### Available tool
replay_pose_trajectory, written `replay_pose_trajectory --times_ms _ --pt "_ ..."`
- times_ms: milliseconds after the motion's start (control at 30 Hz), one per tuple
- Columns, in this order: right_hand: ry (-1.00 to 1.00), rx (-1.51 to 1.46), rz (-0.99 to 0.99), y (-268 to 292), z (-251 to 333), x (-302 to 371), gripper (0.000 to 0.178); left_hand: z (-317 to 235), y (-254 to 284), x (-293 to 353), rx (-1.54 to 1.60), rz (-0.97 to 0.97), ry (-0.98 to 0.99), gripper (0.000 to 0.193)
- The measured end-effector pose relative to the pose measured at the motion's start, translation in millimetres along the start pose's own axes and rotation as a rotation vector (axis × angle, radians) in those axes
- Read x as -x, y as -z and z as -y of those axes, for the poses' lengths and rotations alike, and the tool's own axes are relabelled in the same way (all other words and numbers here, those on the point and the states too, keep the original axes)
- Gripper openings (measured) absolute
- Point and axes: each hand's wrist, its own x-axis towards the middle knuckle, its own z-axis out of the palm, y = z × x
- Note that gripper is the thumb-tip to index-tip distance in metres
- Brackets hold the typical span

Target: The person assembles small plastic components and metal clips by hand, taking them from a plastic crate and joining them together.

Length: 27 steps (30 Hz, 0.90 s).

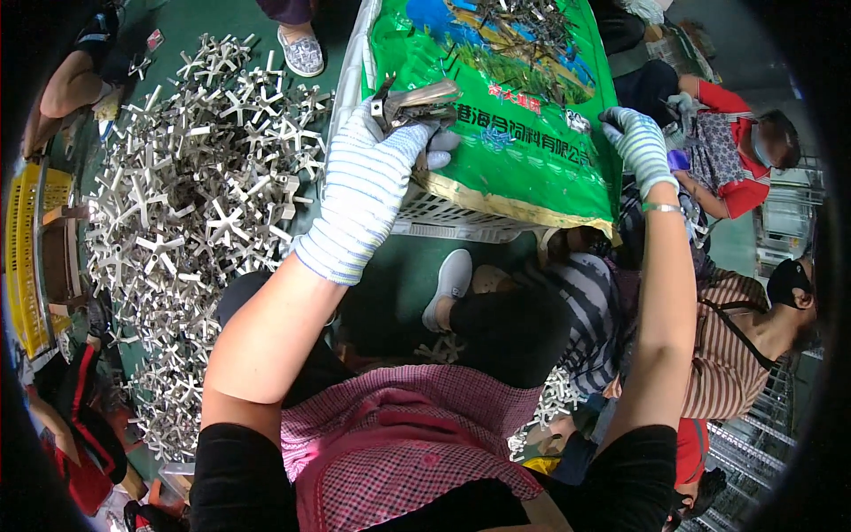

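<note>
My left hand (377, 151), in a white and blue striped glove, is closed around a bundle of thin greyish metal strips (427, 96). It is over the left part of a green printed sack (532, 191) spread on a white plastic crate (461, 229). My right hand (640, 146), in a matching glove, is at the sack's right edge with its fingers stretched out and nothing visible in them. Dark thin strips (532, 44) are heaped on the far part of the sack. A small pale piece (578, 122) lies on it near my right hand.
A large pile of silvery star-shaped metal parts (213, 204) covers the green floor at left. Beyond it stands a yellow crate (35, 257). Several people sit close at right, one in a red-sleeved top (727, 151). A shoe (301, 53) stands near the far side.
</note>
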Motion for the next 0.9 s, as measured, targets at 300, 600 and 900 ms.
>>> replay_pose_trajectory --times_ms 300,600,900 --pt "0.263 -0.225 -0.093 -2.8 107.0 -8.1 0.022 -6.7 5.6 -1.9 0.111 -0.066 0.077 0.03" --pt "-0.231 -0.162 0.17 -12.2 156.5 -50.3 0.035 -13.5 11.1 -2.4 0.255 -0.062 0.204 0.029" --pt "-0.201 -0.01 0.167 -9.9 162.7 -51.1 0.027 -15.5 11.2 -4.9 0.256 -0.032 0.211 0.03"
